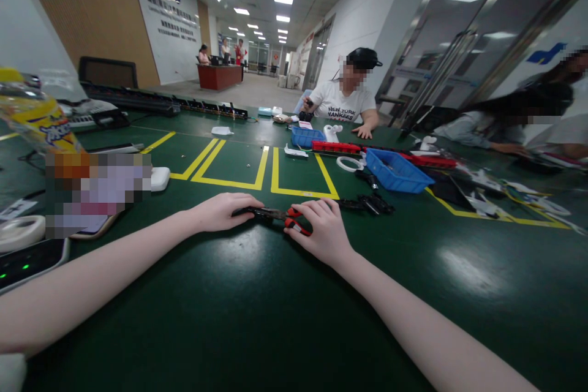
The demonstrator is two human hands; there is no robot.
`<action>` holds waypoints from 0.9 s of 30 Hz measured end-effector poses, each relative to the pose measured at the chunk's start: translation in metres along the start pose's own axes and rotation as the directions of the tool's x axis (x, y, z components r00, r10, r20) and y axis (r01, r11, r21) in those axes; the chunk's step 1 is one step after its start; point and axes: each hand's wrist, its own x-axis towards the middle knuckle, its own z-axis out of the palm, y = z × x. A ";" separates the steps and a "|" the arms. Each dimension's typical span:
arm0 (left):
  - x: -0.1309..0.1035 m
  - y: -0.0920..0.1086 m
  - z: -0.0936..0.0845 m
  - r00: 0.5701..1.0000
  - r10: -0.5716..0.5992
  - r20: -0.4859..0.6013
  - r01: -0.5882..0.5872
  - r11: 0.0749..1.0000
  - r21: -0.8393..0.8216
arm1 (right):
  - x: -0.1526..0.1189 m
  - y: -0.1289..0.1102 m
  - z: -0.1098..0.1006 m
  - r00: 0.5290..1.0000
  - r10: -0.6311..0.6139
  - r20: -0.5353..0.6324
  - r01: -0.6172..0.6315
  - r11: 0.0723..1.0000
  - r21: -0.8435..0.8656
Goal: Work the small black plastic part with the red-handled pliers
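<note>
Pliers with red and black handles (298,226) are gripped in my right hand (328,231), its fingers bent around them. Their metal jaws point left, toward my left hand (225,212). Closed over a slim black part (245,211), my left hand rests low at the table's middle. The jaws meet or overlap the right end of this part; I cannot tell exactly where they touch. The fingers hide much of the black part. Just beyond my right hand lies a dark jumble of black pieces (371,204).
Yellow tape (229,183) marks boxes on the green table (257,318). Right of centre are a blue bin (399,176) and red strips (337,147). A bottle (43,119), a phone (98,229) and a tape roll (21,233) stand left. A person (342,101) sits opposite.
</note>
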 end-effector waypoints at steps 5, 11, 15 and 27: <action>0.001 0.000 0.000 1.000 -0.021 0.018 0.021 1.000 -0.007 | 0.000 0.000 0.000 1.000 -0.020 -0.013 0.020 1.000 -0.006; 0.000 -0.001 0.000 0.999 -0.043 0.032 0.044 0.999 -0.005 | 0.000 0.000 0.000 0.999 -0.032 -0.031 0.031 0.999 -0.012; 0.000 0.000 -0.001 0.999 -0.023 0.023 0.023 1.000 -0.014 | -0.001 0.001 0.000 1.000 -0.014 0.000 0.014 1.000 0.012; 0.001 0.000 0.000 0.999 0.039 0.025 -0.038 0.999 -0.029 | 0.001 0.000 -0.001 0.997 0.000 0.082 -0.006 0.997 0.075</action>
